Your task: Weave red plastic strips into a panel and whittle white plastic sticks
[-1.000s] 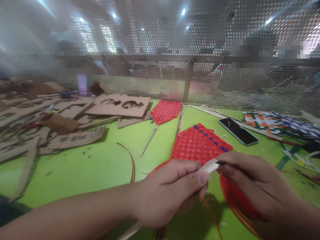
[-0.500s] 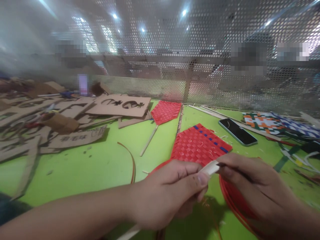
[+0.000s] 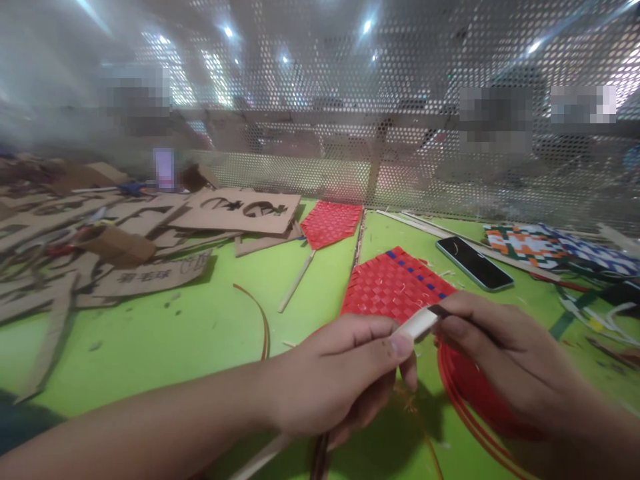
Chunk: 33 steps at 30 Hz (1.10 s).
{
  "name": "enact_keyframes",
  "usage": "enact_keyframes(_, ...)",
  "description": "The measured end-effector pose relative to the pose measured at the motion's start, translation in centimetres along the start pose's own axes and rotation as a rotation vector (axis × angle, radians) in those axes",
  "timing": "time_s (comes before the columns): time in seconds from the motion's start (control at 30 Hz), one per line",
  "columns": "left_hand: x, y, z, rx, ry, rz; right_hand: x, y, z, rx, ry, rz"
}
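Note:
A pale, flat strip [image 3: 419, 325], wood or bamboo by its look, is pinched between the thumb and fingers of my left hand [image 3: 340, 380]. Its other end comes out below my wrist at the lower left. My right hand [image 3: 505, 360] grips a small dark, flat piece like a blade [image 3: 439, 311], which touches the strip's far end; most of it is hidden in my fingers. Just beyond both hands lies a red woven fan [image 3: 395, 287] with a row of blue squares. Coiled red strips [image 3: 453, 387] lie under my right hand.
Cardboard offcuts [image 3: 155, 277] pile up at the left. A smaller red woven fan [image 3: 331, 225] with a stick handle lies farther back. On the right are a phone [image 3: 475, 263] and colourful woven pieces [image 3: 525, 245]. A perforated metal screen [image 3: 310, 177] closes off the back.
My right hand has risen slightly with the dark piece. A little more of the strip shows between my hands, and my left hand has shifted slightly left.

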State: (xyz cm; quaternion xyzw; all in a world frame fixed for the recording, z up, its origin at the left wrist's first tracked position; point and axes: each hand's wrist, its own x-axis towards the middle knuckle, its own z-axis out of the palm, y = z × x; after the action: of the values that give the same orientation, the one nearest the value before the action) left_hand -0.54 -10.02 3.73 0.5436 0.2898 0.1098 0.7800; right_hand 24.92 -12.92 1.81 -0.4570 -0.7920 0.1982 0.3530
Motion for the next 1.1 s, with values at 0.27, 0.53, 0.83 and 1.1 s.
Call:
enact_keyframes(0.27,0.5,-0.6,0.2,-0.123,0.007,0.068,0.0,0.2,-0.2,-0.043,-0.039,0.006)
enact_keyframes(0.53,0.1,-0.5,0.6,-0.162,-0.012,0.028,0.1,-0.6,-0.8,-0.104,-0.069,-0.072)
enact_keyframes(0.83,0.1,-0.9,0.9,-0.194,-0.002,0.061,0.3,-0.7,-0.6,-0.045,-0.099,-0.042)
enact_keyframes(1.1,0.0,-0.7,0.9,-0.248,-0.04,0.075,-1.1,-0.4,1.8,0.328,-0.001,0.185)
